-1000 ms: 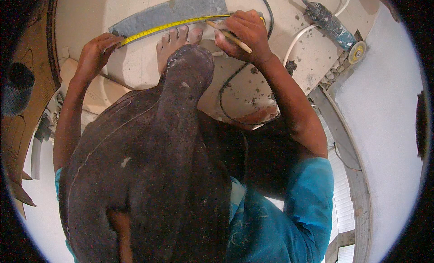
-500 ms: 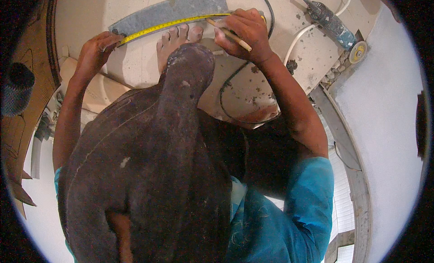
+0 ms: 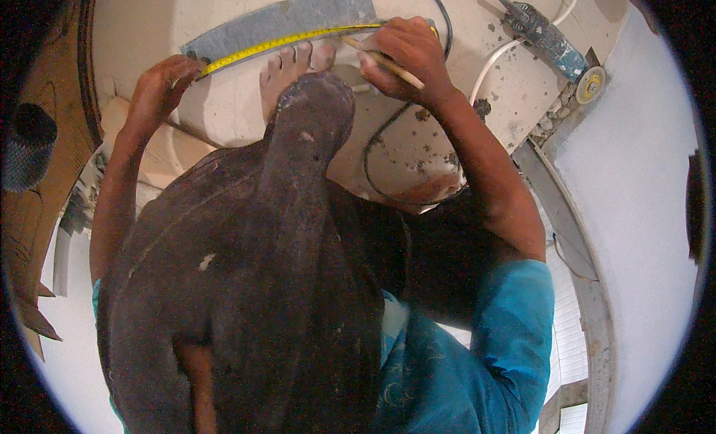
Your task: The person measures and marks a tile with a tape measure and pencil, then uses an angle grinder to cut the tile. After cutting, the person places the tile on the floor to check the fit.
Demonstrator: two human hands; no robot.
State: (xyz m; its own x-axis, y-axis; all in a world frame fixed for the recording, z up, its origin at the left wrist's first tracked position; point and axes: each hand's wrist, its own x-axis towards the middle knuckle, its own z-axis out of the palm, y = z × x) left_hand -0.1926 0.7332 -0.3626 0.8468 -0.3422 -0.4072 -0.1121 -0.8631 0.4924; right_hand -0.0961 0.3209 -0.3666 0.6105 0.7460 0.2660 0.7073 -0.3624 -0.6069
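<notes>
A curved grey tile strip (image 3: 283, 13) lies on pale flooring with a yellow tape measure (image 3: 276, 41) stretched along its near edge. My left hand (image 3: 160, 83) pinches the tape's left end at the tile's corner. My right hand (image 3: 406, 57) is closed on a wooden pencil (image 3: 409, 77) at the tape's right end, where the tape case is mostly hidden under my fingers. My bare foot (image 3: 276, 87) rests just below the tape, behind my raised knee in dark, dusty trousers (image 3: 298, 150).
An angle grinder (image 3: 559, 53) with a disc lies at upper right beside rubble and a white cable (image 3: 492, 57). A black cable (image 3: 373, 169) loops near my right forearm. Cardboard (image 3: 52, 53) and a dark mesh cylinder (image 3: 30, 147) stand at left; a white surface (image 3: 634, 173) runs along the right.
My right hand and pencil have shifted very slightly to the right. Both hands keep their hold at the two ends of the tape.
</notes>
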